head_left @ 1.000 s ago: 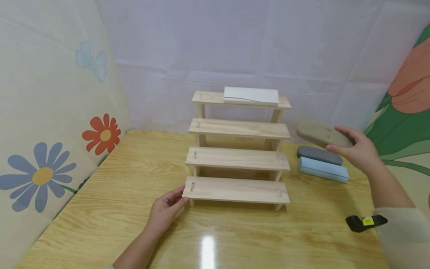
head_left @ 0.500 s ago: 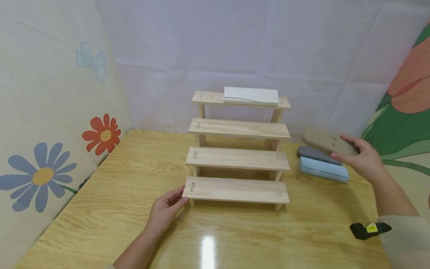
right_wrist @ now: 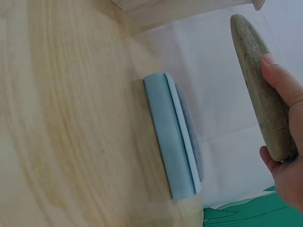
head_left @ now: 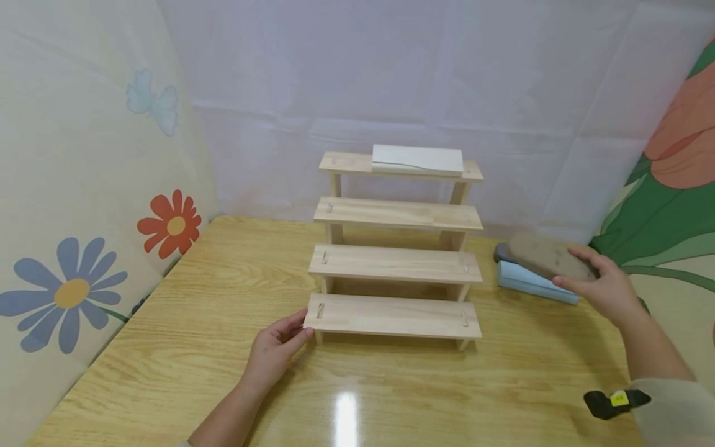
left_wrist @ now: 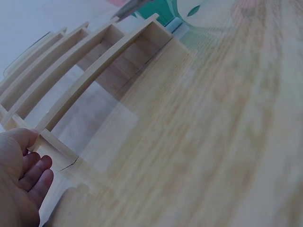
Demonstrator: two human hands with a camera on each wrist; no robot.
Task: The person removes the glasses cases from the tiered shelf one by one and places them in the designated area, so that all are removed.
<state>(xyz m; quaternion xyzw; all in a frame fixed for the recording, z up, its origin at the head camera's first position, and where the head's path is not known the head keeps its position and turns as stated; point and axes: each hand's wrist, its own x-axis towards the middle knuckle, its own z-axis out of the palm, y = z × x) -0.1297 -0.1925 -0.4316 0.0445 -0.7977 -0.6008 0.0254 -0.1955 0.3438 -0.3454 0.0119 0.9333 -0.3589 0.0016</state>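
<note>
My right hand (head_left: 606, 288) grips a brownish fabric-covered glasses case (head_left: 550, 256) by its right end, thumb on the near side. In the right wrist view this case (right_wrist: 260, 90) is held up, apart from the light blue glasses case (right_wrist: 170, 137). Below it in the head view lie the blue case (head_left: 533, 285) and a dark grey glasses case (head_left: 503, 251), partly covered by the held one. My left hand (head_left: 274, 351) pinches the left front corner of the lowest board on a stepped wooden display shelf (head_left: 391, 315); its thumb (left_wrist: 26, 137) shows at that corner.
A white glasses case (head_left: 418, 159) lies on the top board, toward its right. The shelf stands on a wood-grain table (head_left: 184, 347). Behind hangs a white cloth (head_left: 391, 74), with flower-printed panels (head_left: 72, 155) at the sides.
My right hand has come down and slightly right with the brownish glasses case, which covers more of the grey and blue cases in the head view. The left hand stays at the shelf.
</note>
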